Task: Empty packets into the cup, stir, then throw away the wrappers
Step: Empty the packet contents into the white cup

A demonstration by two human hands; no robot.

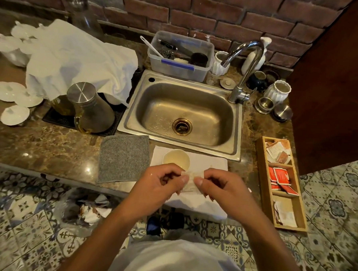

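A small white cup (176,158) with pale liquid stands on a white cloth (210,161) at the counter's front edge, just before the sink. Right in front of the cup, both hands pinch one pale paper packet (191,180) by its top edge. My left hand (160,183) grips the packet's left side with thumb and fingers. My right hand (217,186) grips its right side. The packet hangs between them, slightly nearer to me than the cup. I cannot tell if it is torn open.
A wooden tray (261,160) of red and white packets lies at the right. A grey cloth (124,158) lies left of the cup. The steel sink (183,115) and faucet (245,66) are behind. A clear bag of wrappers (85,210) sits on the floor at the left.
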